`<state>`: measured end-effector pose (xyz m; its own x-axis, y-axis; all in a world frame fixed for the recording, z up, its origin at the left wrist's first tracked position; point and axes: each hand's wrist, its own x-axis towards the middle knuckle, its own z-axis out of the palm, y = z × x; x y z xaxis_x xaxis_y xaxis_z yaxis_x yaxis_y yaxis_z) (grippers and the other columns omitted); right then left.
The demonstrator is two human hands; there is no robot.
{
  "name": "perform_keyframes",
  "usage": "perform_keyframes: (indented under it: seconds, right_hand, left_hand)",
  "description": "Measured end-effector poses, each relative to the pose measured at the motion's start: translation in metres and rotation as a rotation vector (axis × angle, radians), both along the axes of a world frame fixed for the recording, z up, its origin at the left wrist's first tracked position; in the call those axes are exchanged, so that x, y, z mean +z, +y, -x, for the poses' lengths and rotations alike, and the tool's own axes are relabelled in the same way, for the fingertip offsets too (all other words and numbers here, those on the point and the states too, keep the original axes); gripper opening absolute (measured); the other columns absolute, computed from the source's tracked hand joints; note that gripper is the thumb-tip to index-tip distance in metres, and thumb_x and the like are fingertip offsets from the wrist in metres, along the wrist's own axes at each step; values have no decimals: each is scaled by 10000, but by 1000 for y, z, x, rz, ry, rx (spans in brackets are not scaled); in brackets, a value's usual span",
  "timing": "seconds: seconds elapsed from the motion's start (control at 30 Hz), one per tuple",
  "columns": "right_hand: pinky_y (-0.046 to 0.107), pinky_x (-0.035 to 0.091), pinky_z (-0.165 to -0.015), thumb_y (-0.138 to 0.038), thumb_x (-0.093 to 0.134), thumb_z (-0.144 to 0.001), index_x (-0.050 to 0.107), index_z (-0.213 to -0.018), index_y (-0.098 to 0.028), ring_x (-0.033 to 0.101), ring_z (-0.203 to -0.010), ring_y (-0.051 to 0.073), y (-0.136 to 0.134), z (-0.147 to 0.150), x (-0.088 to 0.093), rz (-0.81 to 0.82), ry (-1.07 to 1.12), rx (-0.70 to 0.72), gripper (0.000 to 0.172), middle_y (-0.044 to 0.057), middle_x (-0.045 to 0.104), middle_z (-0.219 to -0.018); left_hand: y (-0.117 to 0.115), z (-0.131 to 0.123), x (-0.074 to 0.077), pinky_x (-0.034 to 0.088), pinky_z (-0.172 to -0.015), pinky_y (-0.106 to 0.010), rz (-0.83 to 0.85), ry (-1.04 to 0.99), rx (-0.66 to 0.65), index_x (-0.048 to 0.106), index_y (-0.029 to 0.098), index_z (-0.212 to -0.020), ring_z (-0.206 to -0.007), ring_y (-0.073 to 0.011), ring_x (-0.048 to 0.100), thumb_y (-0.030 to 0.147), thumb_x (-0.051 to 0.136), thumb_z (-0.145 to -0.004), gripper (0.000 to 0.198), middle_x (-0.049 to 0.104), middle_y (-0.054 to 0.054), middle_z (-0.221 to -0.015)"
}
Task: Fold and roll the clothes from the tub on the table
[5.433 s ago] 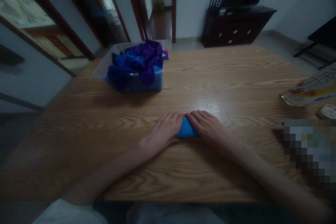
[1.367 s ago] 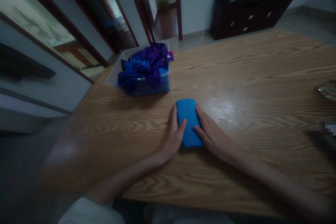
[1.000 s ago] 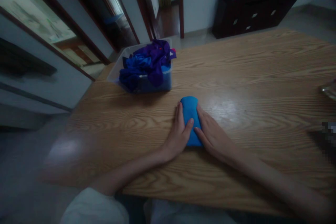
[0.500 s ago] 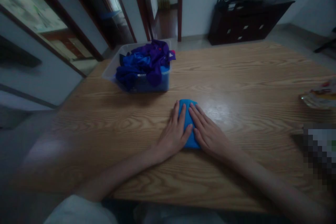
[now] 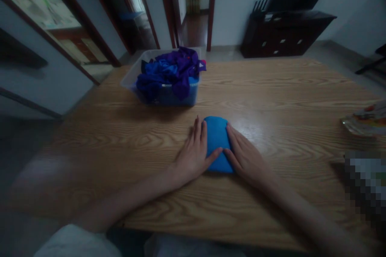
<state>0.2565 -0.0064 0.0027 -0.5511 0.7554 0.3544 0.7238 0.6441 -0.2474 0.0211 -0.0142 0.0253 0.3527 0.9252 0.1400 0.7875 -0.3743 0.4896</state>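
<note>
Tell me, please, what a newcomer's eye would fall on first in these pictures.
Probably the bright blue object, on the wooden table between the left hand and right hand, which both touch it. Next, perhaps, the translucent bin heaped with purple and blue cloth, farther back and to the left.

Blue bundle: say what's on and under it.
The left hand and right hand rest partly on the blue bundle; wooden table shows around it, but what's underneath is covered.

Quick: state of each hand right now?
Left hand: open, laid along the left side of the blue bundle.
Right hand: open, laid along its right side.
</note>
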Motion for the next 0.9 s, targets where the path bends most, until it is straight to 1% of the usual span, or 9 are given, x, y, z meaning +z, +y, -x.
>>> perform_keyframes:
  seconds: [0.1, 0.2, 0.3, 0.47, 0.57, 0.63, 0.7, 0.8, 0.9]
  right_hand:
    - [604, 467, -1177, -421, 411, -1132, 382, -1604, -51, 590, -1398, 384, -2, -2, 8, -61, -53, -58, 600, 276, 599, -1509]
    - [558, 512, -1042, -459, 448, -1115, 606, -1287, -111, 655, -1157, 368, -3, -2, 18, -52, -76, -101, 420, 208, 713, -1229]
    - [499, 498, -970, -443, 429, -1122, 606, -1119, -148, 630, -1058, 339, -4, -2, 20, -41, -66, -112, 343, 171, 691, -1112]
    - [449, 451, -956, -401, 399, -1140, 565, -1111, -157, 596, -1017, 303, -3, -4, 14, -34, -52, -92, 296, 146, 658, -1098]
    - [428, 434, -912, -365, 386, -1141, 551, -1039, -178, 560, -952, 283, -2, -4, 14, -43, -41, -103, 269, 119, 623, -1022]
    - [416, 419, -872, -334, 387, -1138, 541, -984, -192, 530, -909, 272, -2, -4, 17, -59, -30, -99, 259, 103, 597, -976]
    - [407, 399, -844, -291, 377, -1134, 530, -934, -205, 506, -886, 263, -2, -5, 21, -78, -8, -73, 266, 93, 584, -944]
    - [389, 374, -815, -238, 337, -1133, 502, -866, -221, 484, -839, 241, -4, -7, 27, -65, 67, 43, 315, 68, 578, -874]
    - [373, 355, -783, -218, 325, -1126, 467, -816, -227, 470, -761, 211, -7, -10, 27, -43, 126, 192, 341, 31, 568, -782]
  left_hand:
    - [4, 10, 18, 204, -1353, -593, 72, 148, 45, 164, -15, -1690, -1674, -391, 52, 754, 388, -1041, 1031, 86, -330, -1766]
    - [7, 13, 29, 206, -1364, -543, 182, 195, 8, 199, -42, -1679, -1673, -376, 104, 776, 314, -1044, 1041, 138, -320, -1761]
    - [8, 13, 31, 199, -1372, -523, 236, 168, -29, 161, -7, -1699, -1678, -353, 108, 824, 279, -1018, 1080, 124, -283, -1775]
    - [9, 18, 33, 230, -1363, -539, 274, 143, -47, 201, 41, -1697, -1674, -356, 174, 849, 296, -999, 1072, 200, -256, -1776]
    - [16, 23, 35, 295, -1338, -506, 205, 109, -47, 309, 114, -1654, -1636, -319, 317, 733, 300, -1072, 850, 349, -210, -1740]
    - [26, 30, 39, 395, -1266, -497, 99, 120, -10, 473, 139, -1510, -1512, -305, 497, 561, 256, -1135, 605, 538, -196, -1598]
    - [37, 41, 48, 489, -1134, -503, -20, 147, 79, 576, 152, -1284, -1287, -309, 640, 416, 240, -1141, 451, 675, -184, -1340]
    - [49, 57, 67, 518, -987, -476, -119, 90, 163, 564, 201, -1064, -1050, -285, 675, 332, 275, -1118, 322, 692, -115, -1073]
    - [47, 59, 82, 504, -893, -423, -153, 0, 106, 522, 233, -955, -940, -251, 657, 313, 289, -1106, 289, 675, -60, -967]
